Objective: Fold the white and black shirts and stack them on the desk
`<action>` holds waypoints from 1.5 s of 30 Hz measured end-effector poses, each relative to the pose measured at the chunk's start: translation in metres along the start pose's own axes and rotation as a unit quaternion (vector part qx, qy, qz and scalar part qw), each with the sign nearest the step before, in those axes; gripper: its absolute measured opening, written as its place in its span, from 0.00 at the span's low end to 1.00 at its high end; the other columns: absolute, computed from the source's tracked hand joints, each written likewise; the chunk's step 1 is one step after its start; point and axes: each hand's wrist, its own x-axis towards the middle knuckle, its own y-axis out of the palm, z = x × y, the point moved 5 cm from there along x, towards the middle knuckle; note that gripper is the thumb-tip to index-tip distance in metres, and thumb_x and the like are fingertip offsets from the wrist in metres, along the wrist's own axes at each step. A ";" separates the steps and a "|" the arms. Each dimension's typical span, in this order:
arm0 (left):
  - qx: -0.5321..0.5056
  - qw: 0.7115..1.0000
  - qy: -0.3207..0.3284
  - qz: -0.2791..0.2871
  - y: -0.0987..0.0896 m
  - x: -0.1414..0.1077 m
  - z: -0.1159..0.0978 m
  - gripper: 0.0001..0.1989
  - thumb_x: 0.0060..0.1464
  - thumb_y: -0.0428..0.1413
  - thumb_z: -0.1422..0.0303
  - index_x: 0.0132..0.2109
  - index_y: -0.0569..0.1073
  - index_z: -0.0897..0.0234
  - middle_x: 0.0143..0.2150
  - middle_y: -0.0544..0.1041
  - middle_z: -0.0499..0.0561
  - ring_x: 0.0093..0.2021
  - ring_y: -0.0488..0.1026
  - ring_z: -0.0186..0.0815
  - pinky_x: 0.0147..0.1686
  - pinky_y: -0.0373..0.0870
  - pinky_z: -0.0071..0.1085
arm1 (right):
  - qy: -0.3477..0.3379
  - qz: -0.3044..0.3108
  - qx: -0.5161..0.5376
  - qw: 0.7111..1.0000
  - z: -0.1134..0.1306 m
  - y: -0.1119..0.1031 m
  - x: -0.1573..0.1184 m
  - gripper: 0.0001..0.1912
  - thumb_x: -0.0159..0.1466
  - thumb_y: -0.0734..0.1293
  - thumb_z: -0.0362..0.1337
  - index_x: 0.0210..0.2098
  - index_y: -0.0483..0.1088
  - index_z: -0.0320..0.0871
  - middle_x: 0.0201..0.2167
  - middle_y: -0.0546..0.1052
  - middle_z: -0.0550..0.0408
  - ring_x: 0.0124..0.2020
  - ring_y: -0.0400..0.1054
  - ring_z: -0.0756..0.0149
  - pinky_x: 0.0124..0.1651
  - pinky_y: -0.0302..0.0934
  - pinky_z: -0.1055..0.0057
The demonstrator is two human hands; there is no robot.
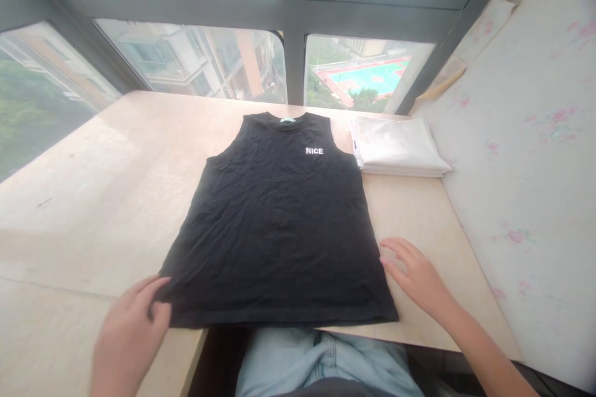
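Observation:
A black sleeveless top [279,217] lies spread out flat, front side up, with its neckline toward the window and its hem at the near edge. Small white letters reading "NICE" sit on its chest. At the lower left corner of the top, my left hand [130,329] rests with curved fingers on the fabric edge, thumb apart from the fingers. My right hand [416,276] is by the lower right side seam, fingers stretched out and fingertips at the cloth's edge. Fine wrinkles run across the fabric.
A folded white cloth stack [400,146] lies at the back right, beside the top's shoulder. The pale wooden surface [93,198] ends at grey window frames [293,62] behind and a flowered wall [526,198] on the right. My legs in light jeans [321,363] are at the near edge.

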 end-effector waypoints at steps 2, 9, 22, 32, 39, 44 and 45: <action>-0.044 0.995 0.089 0.030 0.009 0.014 -0.057 0.16 0.62 0.48 0.63 0.53 0.73 0.58 0.59 0.74 0.55 0.56 0.74 0.45 0.58 0.70 0.45 | -0.052 -0.065 -0.037 0.996 0.016 0.009 0.024 0.20 0.71 0.59 0.45 0.55 0.72 0.43 0.59 0.72 0.45 0.60 0.66 0.55 0.64 0.61 0.55; 0.062 0.987 0.110 0.096 0.060 0.050 -0.117 0.30 0.66 0.45 0.54 0.69 0.63 0.64 0.73 0.56 0.61 0.72 0.52 0.57 0.67 0.50 0.59 | -0.120 -0.025 -0.192 0.974 0.056 0.075 0.106 0.30 0.71 0.57 0.49 0.67 0.62 0.41 0.72 0.56 0.45 0.73 0.46 0.47 0.71 0.46 0.46; 0.091 0.989 0.039 0.106 0.085 0.084 -0.106 0.32 0.67 0.42 0.52 0.71 0.59 0.64 0.75 0.52 0.61 0.73 0.49 0.56 0.67 0.46 0.60 | -0.142 0.008 -0.214 0.967 0.051 0.085 0.177 0.30 0.72 0.56 0.51 0.68 0.60 0.45 0.72 0.54 0.48 0.73 0.46 0.50 0.72 0.41 0.48; 0.087 0.988 0.075 0.102 0.076 0.075 -0.105 0.31 0.67 0.42 0.54 0.71 0.60 0.65 0.74 0.54 0.62 0.72 0.51 0.57 0.66 0.49 0.60 | -0.126 0.002 -0.207 0.970 0.049 0.086 0.133 0.31 0.72 0.55 0.51 0.69 0.60 0.43 0.73 0.53 0.46 0.73 0.44 0.48 0.72 0.42 0.46; -0.005 0.984 0.156 0.082 0.056 0.067 -0.168 0.23 0.65 0.47 0.63 0.62 0.70 0.69 0.68 0.65 0.64 0.69 0.59 0.53 0.66 0.55 0.53 | -0.097 -0.018 -0.133 0.986 0.053 0.063 0.183 0.28 0.72 0.54 0.50 0.62 0.68 0.41 0.64 0.68 0.44 0.65 0.60 0.53 0.67 0.55 0.55; -0.193 0.920 0.316 0.123 0.045 0.013 -0.307 0.18 0.61 0.53 0.66 0.57 0.73 0.61 0.65 0.69 0.56 0.65 0.63 0.46 0.65 0.59 0.46 | -0.085 0.014 -0.166 0.982 0.056 0.074 0.295 0.32 0.72 0.55 0.50 0.69 0.58 0.39 0.72 0.53 0.42 0.72 0.47 0.48 0.71 0.46 0.50; -0.218 0.902 0.353 0.118 0.047 -0.004 -0.336 0.17 0.61 0.54 0.64 0.56 0.74 0.61 0.62 0.71 0.57 0.62 0.65 0.46 0.63 0.61 0.46 | -0.074 0.028 -0.176 0.981 0.055 0.080 0.313 0.32 0.72 0.56 0.51 0.70 0.57 0.40 0.73 0.51 0.43 0.73 0.44 0.47 0.71 0.44 0.48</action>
